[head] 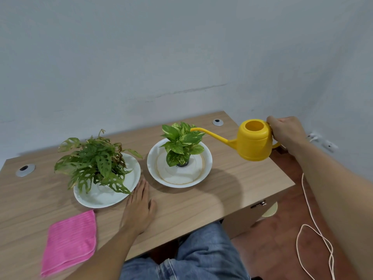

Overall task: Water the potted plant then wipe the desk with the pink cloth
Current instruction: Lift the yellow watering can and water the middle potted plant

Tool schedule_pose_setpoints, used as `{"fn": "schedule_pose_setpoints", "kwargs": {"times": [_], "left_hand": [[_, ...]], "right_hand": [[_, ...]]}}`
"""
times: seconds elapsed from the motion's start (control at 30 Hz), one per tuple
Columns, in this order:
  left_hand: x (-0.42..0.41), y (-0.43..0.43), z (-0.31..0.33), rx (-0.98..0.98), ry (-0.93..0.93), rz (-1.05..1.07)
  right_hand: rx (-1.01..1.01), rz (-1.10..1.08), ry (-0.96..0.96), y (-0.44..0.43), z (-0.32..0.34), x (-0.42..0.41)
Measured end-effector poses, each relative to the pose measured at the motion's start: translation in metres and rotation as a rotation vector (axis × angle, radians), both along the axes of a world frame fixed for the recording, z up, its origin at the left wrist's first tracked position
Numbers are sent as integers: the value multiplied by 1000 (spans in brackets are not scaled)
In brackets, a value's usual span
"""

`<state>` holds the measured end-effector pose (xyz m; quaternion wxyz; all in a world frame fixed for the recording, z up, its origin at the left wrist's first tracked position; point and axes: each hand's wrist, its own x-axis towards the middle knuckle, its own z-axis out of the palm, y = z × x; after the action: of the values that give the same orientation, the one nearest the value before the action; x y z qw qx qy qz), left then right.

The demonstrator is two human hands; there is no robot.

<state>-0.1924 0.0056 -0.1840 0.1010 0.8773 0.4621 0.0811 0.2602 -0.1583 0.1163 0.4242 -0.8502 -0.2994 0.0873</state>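
Right hand (286,131) is gripping the can (253,141), spout over the right plant (182,142); left hand (139,207) is lying flat, empty, on the desk (232,190).

The desk (232,184) is light brown with a fine wood grain. At its near left lies a pink cloth (70,242) with ribbed stripes. Both dishes on the desk are white; the right dish (206,158) shows a brownish ring inside. Its plant (181,142) has green leaves marbled yellow. The left plant (94,160) is darker green, hole-patterned, with browned tips. Off the desk's right end, the can (254,141) is plain yellow.
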Motion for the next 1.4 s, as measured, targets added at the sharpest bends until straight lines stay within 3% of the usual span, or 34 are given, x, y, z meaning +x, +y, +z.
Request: {"fn": "schedule_pose_setpoints", "kwargs": {"times": [0.37,1.4], "left_hand": [[0,0,-1,-7,-16,2],[0,2,-7,-29,-4,22]], "right_hand": [[-26,-76,-44,13,13,6],[-9,147,57,29,-1,-32]]}}
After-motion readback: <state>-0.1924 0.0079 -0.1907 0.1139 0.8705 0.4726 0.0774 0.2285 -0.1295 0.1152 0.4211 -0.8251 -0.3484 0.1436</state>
